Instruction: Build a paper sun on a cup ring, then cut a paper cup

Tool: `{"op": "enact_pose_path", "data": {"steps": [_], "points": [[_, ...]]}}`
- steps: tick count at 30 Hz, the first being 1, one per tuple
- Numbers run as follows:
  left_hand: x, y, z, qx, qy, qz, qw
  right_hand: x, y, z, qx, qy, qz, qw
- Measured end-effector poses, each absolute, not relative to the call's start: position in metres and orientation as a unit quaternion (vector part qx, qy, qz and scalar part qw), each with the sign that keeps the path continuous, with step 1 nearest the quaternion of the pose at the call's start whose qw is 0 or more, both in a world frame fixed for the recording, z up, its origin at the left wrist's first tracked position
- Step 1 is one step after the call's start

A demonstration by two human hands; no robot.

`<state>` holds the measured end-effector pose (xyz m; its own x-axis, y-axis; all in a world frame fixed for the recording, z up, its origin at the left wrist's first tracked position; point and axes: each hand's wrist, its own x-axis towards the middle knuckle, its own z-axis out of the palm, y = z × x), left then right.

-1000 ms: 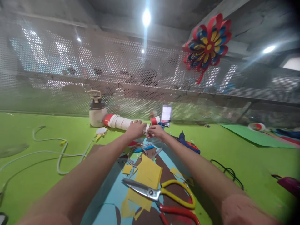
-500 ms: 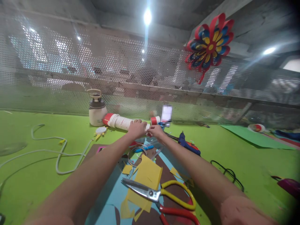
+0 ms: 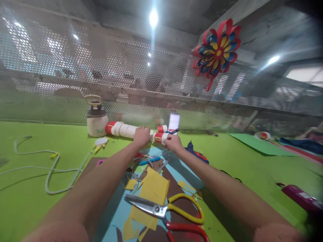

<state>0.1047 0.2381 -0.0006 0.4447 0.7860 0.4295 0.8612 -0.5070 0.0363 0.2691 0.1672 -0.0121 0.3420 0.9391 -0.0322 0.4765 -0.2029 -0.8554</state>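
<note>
A long stack of nested paper cups (image 3: 124, 130), white with a red end at the left, lies on its side across the back of the green table. My left hand (image 3: 142, 136) is wrapped over the stack near its right end. In the fingers of my right hand (image 3: 174, 142) is a single red and white paper cup (image 3: 159, 138), just off that end, with gold marks on its red band. Another red and white cup (image 3: 162, 128) lies behind it. Below my hands, large scissors (image 3: 157, 210) with yellow and red handles rest on yellow paper scraps (image 3: 153, 185).
A pump spray bottle (image 3: 97, 122) stands at the back left, with a white cord (image 3: 51, 174) nearby. A blue glue gun (image 3: 194, 153) lies right of my hands, a green sheet (image 3: 262, 144) farther right. A perforated metal screen (image 3: 126, 84) borders the back; a paper flower (image 3: 219, 53) hangs above.
My right hand has moved right, drawing a red and white cup out from the stack's end. My left hand stays on the stack. The view has shifted slightly.
</note>
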Motion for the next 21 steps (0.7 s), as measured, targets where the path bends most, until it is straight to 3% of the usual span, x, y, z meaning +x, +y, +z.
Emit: {"op": "enact_pose_path", "data": {"steps": [6, 14, 21], "points": [[0.076, 0.251, 0.011, -0.829, -0.496, -0.247, 0.074, 0.256, 0.142, -0.011, -0.705, -0.512, 0.295, 0.393], [0.013, 0.236, 0.021, -0.803, -0.538, -0.252, 0.041, 0.207, 0.187, -0.01, -0.676, -0.561, 0.332, 0.344], [-0.018, 0.215, 0.02, -0.841, -0.507, -0.189, 0.018, 0.236, 0.218, 0.024, -0.701, -0.602, 0.245, 0.295]]}}
